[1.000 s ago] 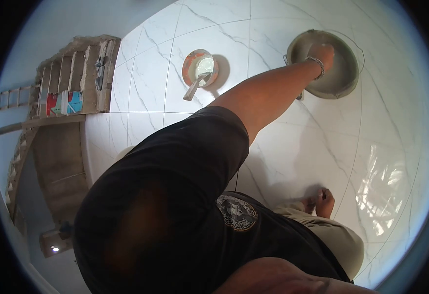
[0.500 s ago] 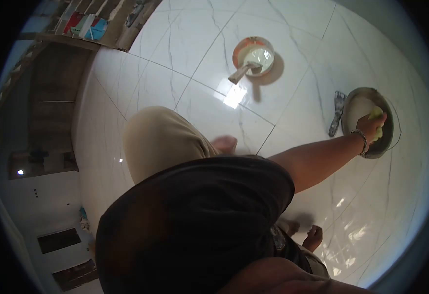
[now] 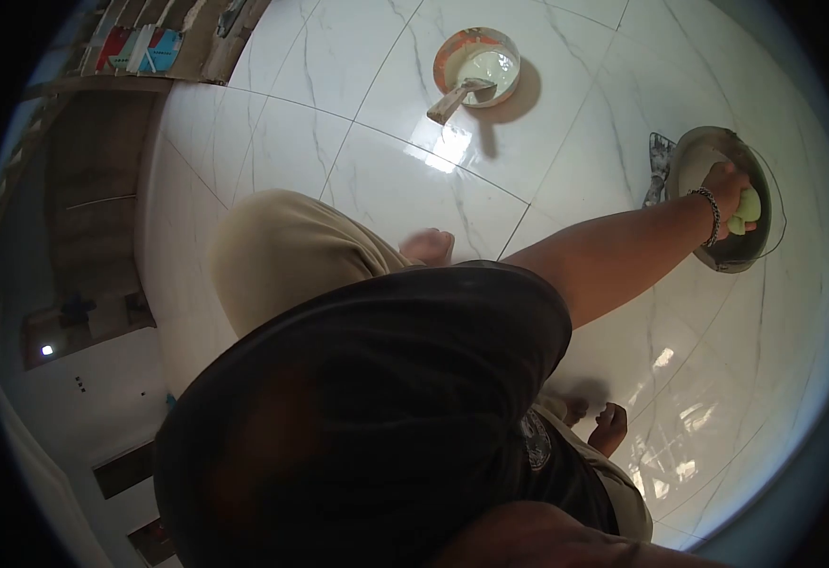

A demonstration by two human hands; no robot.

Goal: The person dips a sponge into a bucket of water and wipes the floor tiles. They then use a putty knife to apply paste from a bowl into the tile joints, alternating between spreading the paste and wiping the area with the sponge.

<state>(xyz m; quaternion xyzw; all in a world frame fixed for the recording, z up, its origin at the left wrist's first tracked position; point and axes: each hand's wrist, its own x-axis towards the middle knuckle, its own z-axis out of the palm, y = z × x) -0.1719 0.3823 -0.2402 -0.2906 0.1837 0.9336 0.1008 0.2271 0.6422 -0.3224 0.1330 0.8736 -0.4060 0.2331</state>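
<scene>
My left hand is closed on a yellow-green sponge inside the round bucket at the right. A bracelet circles that wrist. Part of the bucket's interior is hidden by the hand, and its thin wire handle hangs over the far side. Beside the near rim lies a stained putty knife on the floor. Part of my right arm crosses the bottom edge, but its hand is out of sight.
An orange-and-white bowl holds white paste, with a scraper leaning in it. Glossy marble-patterned tiles cover the floor. My bent knee and bare foot are at left. A wooden shelf stands at upper left.
The view has shifted, so the bowl and bucket appear higher. Within the bucket my left hand has turned, and more of the sponge shows at its lower right side.
</scene>
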